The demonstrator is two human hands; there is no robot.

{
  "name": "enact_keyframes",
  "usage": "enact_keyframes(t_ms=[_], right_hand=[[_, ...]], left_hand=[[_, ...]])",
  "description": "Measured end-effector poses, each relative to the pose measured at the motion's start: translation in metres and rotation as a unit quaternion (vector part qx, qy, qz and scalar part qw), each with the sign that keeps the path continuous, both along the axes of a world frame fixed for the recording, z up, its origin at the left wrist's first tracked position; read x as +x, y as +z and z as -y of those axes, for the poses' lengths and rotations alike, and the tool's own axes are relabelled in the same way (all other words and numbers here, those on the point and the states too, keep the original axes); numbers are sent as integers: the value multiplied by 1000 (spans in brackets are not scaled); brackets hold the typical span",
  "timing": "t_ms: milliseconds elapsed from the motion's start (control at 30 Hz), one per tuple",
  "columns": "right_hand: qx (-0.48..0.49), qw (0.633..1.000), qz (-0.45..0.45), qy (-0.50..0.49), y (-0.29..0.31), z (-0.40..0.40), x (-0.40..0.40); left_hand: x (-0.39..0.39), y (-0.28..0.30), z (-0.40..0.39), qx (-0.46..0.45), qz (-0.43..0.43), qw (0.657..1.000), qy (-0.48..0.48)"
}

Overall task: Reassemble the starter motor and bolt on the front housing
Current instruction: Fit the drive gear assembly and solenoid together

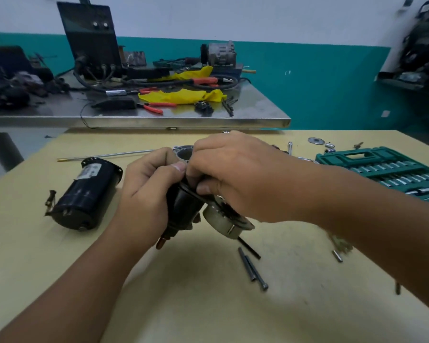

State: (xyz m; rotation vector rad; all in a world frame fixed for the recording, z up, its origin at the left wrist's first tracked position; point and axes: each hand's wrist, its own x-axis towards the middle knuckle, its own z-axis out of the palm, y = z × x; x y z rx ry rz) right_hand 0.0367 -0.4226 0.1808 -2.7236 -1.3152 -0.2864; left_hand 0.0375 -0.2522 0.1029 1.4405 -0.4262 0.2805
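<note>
Right hand (235, 174) covers front housing (183, 154) top; its fingertips hidden. Socket set case (382, 167) cut off at right edge.

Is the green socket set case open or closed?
Open. The green socket set case lies on the table with its rows of shiny sockets exposed, no lid over them.

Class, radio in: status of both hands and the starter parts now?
Left hand grips solenoid body. Right hand pinches at its top. Motor body lies apart on table. Long bolts loose, nothing blocking.
</note>
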Motion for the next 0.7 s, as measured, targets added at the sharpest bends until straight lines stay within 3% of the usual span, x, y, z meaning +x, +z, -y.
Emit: enact_keyframes(t_ms=[233, 700], right_hand=[[-4, 999, -35, -21, 6, 3, 3], [-5, 998, -52, -37, 7, -13, 24]], left_hand=[[4, -2, -3, -7, -31, 998, -54], [12, -4, -3, -44, -47, 996, 54]])
